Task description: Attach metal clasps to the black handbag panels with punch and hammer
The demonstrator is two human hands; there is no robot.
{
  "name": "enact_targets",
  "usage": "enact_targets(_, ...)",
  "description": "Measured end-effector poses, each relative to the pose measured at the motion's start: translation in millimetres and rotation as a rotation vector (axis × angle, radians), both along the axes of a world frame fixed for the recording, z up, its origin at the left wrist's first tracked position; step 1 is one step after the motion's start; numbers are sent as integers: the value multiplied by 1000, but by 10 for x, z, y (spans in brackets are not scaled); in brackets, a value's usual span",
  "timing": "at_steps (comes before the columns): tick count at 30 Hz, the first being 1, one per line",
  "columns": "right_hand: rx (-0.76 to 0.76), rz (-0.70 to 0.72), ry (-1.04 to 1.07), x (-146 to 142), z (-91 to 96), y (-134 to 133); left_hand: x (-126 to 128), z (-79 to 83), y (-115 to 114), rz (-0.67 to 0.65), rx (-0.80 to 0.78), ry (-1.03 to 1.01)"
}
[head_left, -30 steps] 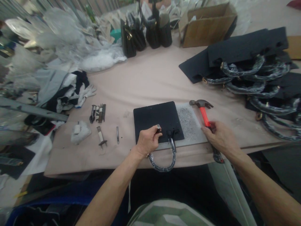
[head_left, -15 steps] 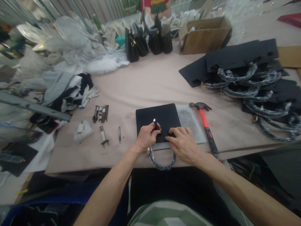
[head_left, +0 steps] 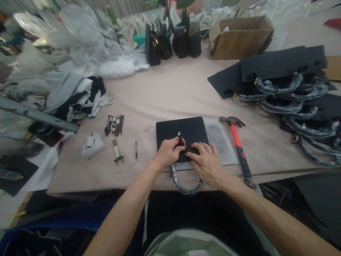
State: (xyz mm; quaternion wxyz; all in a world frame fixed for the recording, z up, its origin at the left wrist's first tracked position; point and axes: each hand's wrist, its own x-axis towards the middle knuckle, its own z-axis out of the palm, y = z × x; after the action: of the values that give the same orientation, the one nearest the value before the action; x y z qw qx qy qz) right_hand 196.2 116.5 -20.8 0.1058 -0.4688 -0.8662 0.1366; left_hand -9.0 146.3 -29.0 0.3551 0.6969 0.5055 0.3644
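Observation:
A flat black bag panel [head_left: 170, 129] lies partly on a pale scuffed slab [head_left: 220, 142]. My left hand [head_left: 170, 152] is closed around a short dark punch with a bright metal end [head_left: 179, 134], held tilted over the panel near its front edge. My right hand [head_left: 206, 160] rests on the panel's front right part with its fingers spread. A plastic-wrapped bag handle [head_left: 186, 190] loops from the panel's front edge toward me. To the right lies a claw hammer [head_left: 236, 137] with a red and black grip. What the punch's lower tip touches is hidden by my fingers.
Small metal tools [head_left: 114, 125], a two-pronged tool [head_left: 116, 153] and a slim metal rod [head_left: 136, 151] lie left. Black panels with wrapped handles [head_left: 282, 64] pile up at right. Black handbags [head_left: 153, 46] and a cardboard box [head_left: 239, 39] stand behind; a person's hand [head_left: 196, 7] shows beyond.
The view has shifted slightly. The punch in my left hand now shows more of its metal end and leans differently. My right hand stays on the panel, its fingers more spread.

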Motion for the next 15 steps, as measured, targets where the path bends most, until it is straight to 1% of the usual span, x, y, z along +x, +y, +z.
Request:
enact_targets(3,-20,-27,-37,-31,-1,-9,3,10,-5,0,-30,0)
enact_targets(5,-13,-20,-55,-24,-7,-39,16,19,-18,8,-34,-5)
enact_targets(8,28,0,-40,56,-34,-127,37,20,-48,24,-13,-5)
enact_targets(10,73,-3,11,152,-55,-190,46,8,-74,33,13,9)
enact_targets(12,141,-45,80,280,-77,-223,50,-14,-100,36,43,32)
enact_targets(15,258,-217,182,538,-128,-173,56,-51,-131,37,96,65)
